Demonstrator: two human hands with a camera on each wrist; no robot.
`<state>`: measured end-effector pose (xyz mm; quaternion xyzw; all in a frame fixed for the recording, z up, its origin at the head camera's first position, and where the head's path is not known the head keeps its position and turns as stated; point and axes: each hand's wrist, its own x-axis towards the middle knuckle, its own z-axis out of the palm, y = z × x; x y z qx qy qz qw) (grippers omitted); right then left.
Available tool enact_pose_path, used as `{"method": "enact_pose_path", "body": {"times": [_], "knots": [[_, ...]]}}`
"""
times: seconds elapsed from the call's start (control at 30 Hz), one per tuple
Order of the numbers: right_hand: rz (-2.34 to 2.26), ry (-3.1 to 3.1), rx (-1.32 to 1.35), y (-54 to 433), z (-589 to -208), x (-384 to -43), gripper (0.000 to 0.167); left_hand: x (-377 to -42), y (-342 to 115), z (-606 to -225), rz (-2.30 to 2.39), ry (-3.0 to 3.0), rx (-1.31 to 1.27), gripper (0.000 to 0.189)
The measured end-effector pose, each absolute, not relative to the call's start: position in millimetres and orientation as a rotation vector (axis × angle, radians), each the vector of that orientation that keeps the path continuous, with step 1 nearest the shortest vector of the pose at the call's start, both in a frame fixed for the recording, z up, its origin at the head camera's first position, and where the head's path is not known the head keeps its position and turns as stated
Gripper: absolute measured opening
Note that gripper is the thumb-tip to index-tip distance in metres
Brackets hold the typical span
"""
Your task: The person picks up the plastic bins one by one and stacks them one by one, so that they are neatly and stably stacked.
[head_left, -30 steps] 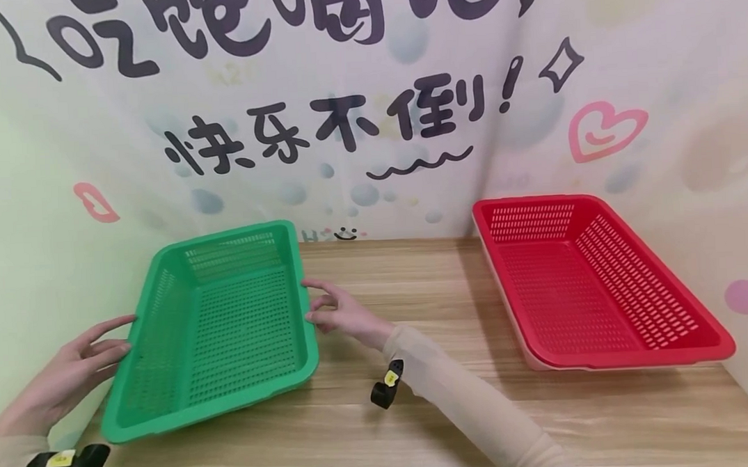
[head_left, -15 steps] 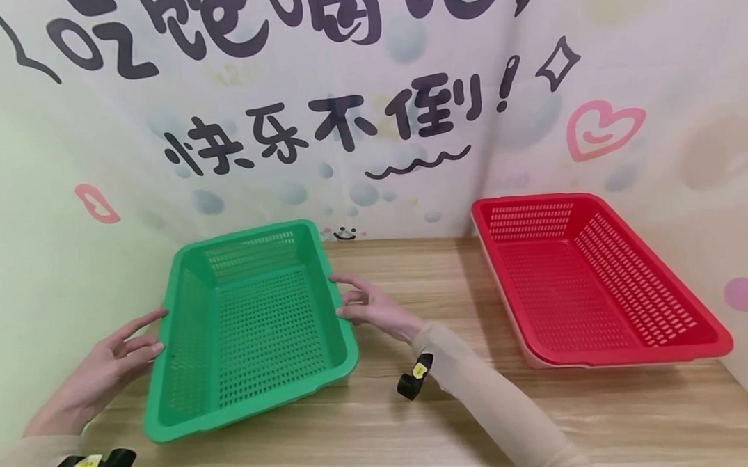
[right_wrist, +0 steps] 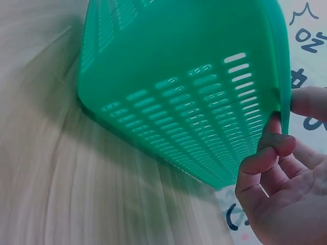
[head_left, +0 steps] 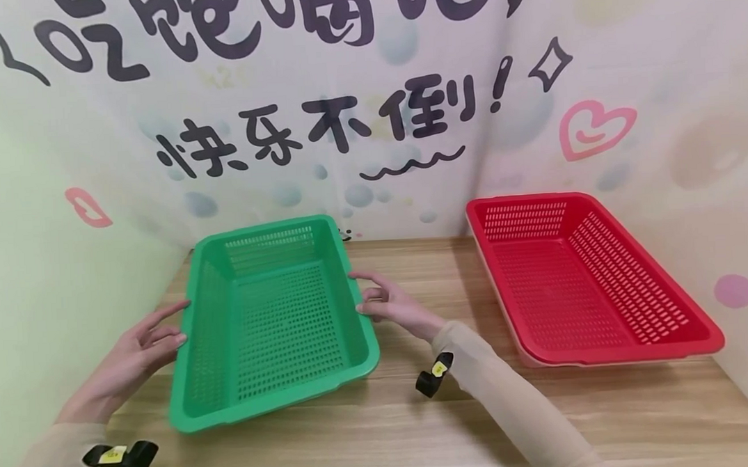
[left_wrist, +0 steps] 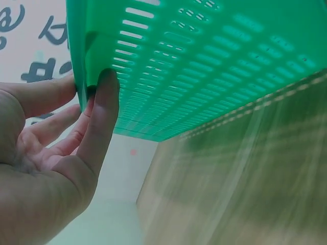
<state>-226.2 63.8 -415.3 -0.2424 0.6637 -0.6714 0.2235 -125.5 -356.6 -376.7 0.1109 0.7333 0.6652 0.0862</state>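
A green slotted plastic basket (head_left: 287,324) stands left of centre, turned at a slight angle, with nothing inside. At its left rim my left hand (head_left: 131,359) pinches the edge between thumb and fingers. My right hand (head_left: 402,310) holds the opposite rim the same way. From below, the left wrist view has fingers (left_wrist: 102,109) hooked under the lip against the slotted wall (left_wrist: 168,76). In the right wrist view, the right hand (right_wrist: 286,189) has curled fingers beneath the lip and the thumb on its outer side; the basket's underside is close over the wooden table (right_wrist: 127,204).
A red slotted basket (head_left: 558,295) with a pale outer layer stands on the right side of the wood-grain table (head_left: 420,426). Behind hangs a white printed cloth (head_left: 410,190) with dark lettering. Pale walls bound both sides. Each wrist carries a small black camera (head_left: 435,375).
The green basket has moved to the right across the table, away from the left wall and nearer the red basket. Both hands have travelled with it, keeping their hold on its rims.
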Motion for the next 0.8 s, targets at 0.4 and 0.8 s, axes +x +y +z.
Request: {"method": "enact_pose_path", "body": {"times": [0.4,0.8], "knots": [[-1.822,1.925,-0.657,90,-409,-227,0.057,-134,-332,-371,1.974,2.173,0.399,0.059],[-1.736,2.06,-0.696,114,-405,-222,0.049,-137,-314,-375,1.896,2.183,0.4,0.06]]}}
